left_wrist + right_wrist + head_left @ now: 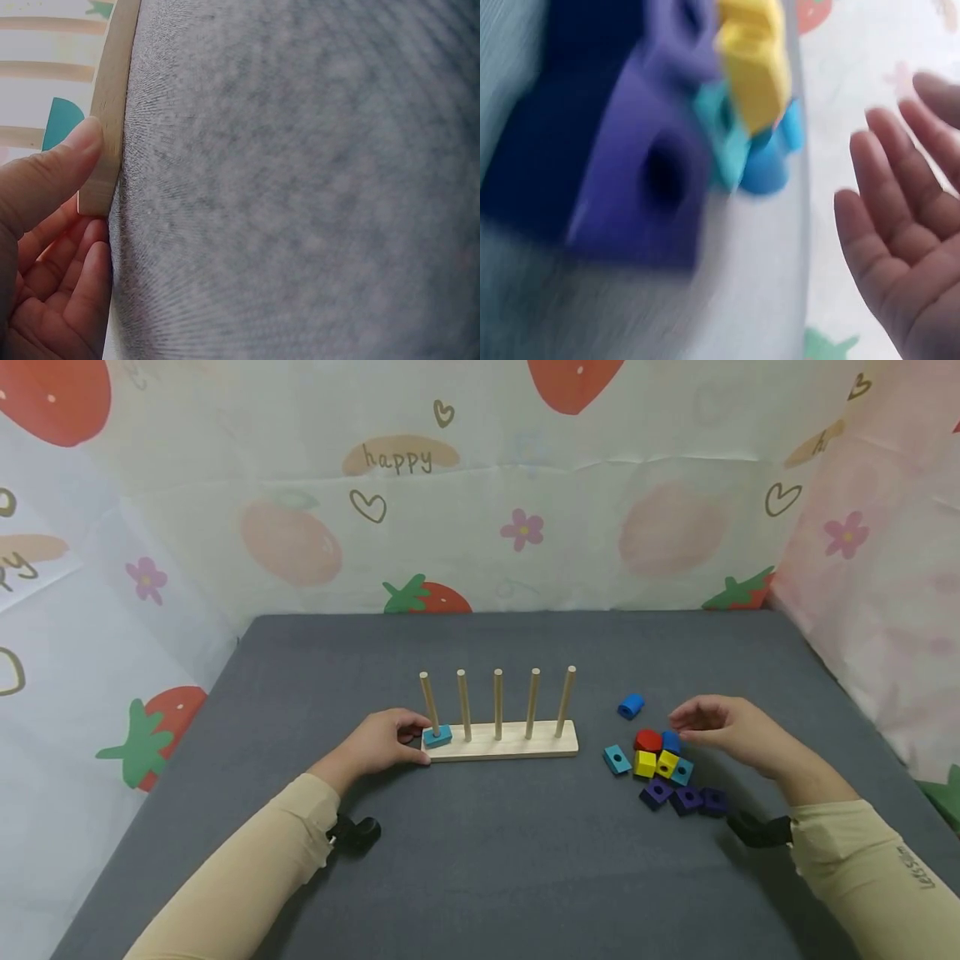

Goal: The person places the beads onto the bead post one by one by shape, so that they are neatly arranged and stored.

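A pale wooden peg board [502, 747] with several upright pegs stands mid-table. My left hand [382, 739] grips its left end, the thumb along the front edge and the fingers at the end, as the left wrist view shows. A teal block [437, 737] sits tilted around the leftmost peg, low by the base. My right hand [738, 735] hovers beside the loose blocks with its fingers loosely bent and nothing held. Nearest to it are a blue block [671, 742] and a red block [648, 741]. In the right wrist view a purple block [641, 172] looms close and blurred.
Left of the pile lies a teal block [617, 760], with a blue cylinder [631, 706] behind. Yellow blocks [644, 764] and several purple blocks [686, 801] lie toward the front. A dark grey cloth [480, 860] covers the table; printed curtains [570, 460] surround it.
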Demonstrator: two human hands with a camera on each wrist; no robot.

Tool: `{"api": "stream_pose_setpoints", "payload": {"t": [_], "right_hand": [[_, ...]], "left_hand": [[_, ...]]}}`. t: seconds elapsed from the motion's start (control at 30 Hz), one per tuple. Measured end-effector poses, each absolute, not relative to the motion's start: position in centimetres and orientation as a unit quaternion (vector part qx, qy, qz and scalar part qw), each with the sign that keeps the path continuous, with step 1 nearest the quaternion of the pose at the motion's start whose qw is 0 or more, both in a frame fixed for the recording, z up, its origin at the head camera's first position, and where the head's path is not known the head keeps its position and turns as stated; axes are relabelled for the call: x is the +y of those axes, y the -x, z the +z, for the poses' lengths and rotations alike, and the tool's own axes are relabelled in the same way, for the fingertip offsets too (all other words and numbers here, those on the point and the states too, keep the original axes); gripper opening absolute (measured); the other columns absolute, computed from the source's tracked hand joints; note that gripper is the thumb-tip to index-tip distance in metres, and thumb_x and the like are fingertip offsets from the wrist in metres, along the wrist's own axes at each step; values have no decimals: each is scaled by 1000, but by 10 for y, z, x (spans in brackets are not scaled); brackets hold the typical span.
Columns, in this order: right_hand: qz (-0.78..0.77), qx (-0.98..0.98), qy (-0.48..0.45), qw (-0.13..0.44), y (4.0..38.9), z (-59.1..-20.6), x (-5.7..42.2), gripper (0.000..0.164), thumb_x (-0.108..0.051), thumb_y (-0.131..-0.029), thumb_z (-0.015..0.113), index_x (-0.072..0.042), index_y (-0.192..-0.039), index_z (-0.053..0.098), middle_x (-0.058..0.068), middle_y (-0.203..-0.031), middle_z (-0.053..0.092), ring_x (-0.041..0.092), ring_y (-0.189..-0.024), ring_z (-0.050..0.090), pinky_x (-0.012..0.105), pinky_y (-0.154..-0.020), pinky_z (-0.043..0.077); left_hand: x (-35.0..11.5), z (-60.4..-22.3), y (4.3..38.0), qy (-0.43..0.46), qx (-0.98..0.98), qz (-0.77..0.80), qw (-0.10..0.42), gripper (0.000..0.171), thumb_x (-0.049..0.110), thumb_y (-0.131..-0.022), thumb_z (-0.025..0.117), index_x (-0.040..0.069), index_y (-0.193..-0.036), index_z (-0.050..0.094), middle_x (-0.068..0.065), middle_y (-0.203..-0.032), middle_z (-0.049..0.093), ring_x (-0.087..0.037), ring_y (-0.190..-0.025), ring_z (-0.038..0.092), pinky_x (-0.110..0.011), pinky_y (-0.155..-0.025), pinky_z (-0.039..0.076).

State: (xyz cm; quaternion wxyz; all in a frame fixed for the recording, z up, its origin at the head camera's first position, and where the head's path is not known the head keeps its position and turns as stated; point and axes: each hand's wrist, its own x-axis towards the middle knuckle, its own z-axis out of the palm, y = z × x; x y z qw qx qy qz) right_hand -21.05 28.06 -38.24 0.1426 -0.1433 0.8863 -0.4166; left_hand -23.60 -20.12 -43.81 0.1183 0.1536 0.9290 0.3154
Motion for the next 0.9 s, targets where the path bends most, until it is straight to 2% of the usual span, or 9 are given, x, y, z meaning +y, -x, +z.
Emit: {"api": "stream_pose_setpoints", "payload": {"t": [0.23, 0.53, 0.73, 0.9], "right_hand": [[-424, 864, 149, 227, 214, -400, 303, 29, -22, -87, 63, -3, -109, 59, 14, -112, 59, 15, -98, 57, 24, -80, 48], [-439, 836, 173, 281, 218, -417, 314, 35, -16, -85, 64, 1, -115, 56, 17, -117, 55, 11, -97, 56, 24, -80, 48], [-425, 835, 197, 288, 220, -419, 314, 36, -15, -84, 66, -2, -116, 57, 15, -115, 55, 12, -95, 56, 26, -77, 49], [-426, 832, 218, 281, 221, -420, 312, 31, -13, -82, 68, 0, -109, 58, 12, -108, 54, 14, -89, 55, 28, -73, 49]], "left_hand": [[-202, -438, 235, -152, 928, 318, 120, 53, 28, -71, 79, 10, -117, 60, -4, -112, 59, -17, -102, 56, -33, -87, 47], [-202, -436, 234, -152, 927, 319, 122, 53, 29, -71, 78, 10, -117, 60, -4, -112, 59, -17, -102, 56, -33, -87, 47], [-203, -438, 234, -150, 925, 325, 125, 54, 29, -71, 79, 10, -118, 60, -4, -113, 59, -17, -102, 56, -33, -88, 47], [-203, -437, 235, -150, 926, 323, 123, 54, 30, -71, 78, 10, -118, 60, -4, -113, 59, -17, -101, 56, -34, -87, 47]]}}
